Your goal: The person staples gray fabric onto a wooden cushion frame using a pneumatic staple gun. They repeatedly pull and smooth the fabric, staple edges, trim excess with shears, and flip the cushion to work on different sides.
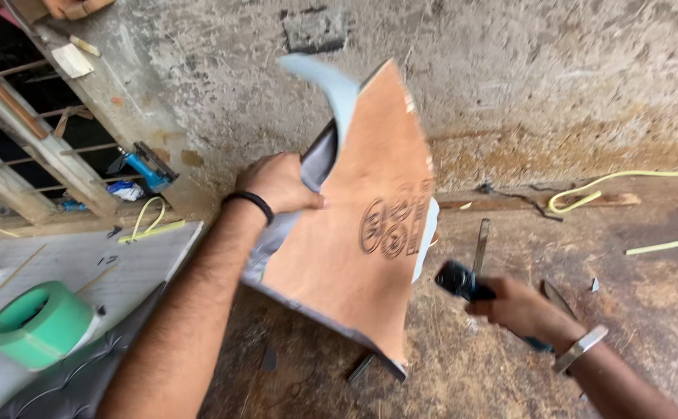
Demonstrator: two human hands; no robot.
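Left hand grips the stamped brown board upright; right hand clutches what looks like a dark tool, over rough concrete floor.

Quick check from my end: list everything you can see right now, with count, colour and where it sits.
Thin brown board with grey laminate peeling at its top: one, held upright at centre.
Green tape roll: one, lower left on a pale grey sheet.
Blue power tool: one, against the wall, left.
Yellow cord: one, along the floor, upper right.
Flat metal blade: one, grey, on the floor beside the board.
Pale strip: one, floor at right.
Left hand: black wristband, gripping the board's edge.
Right hand: metal bracelet, closed on a dark-handled tool, blurred.
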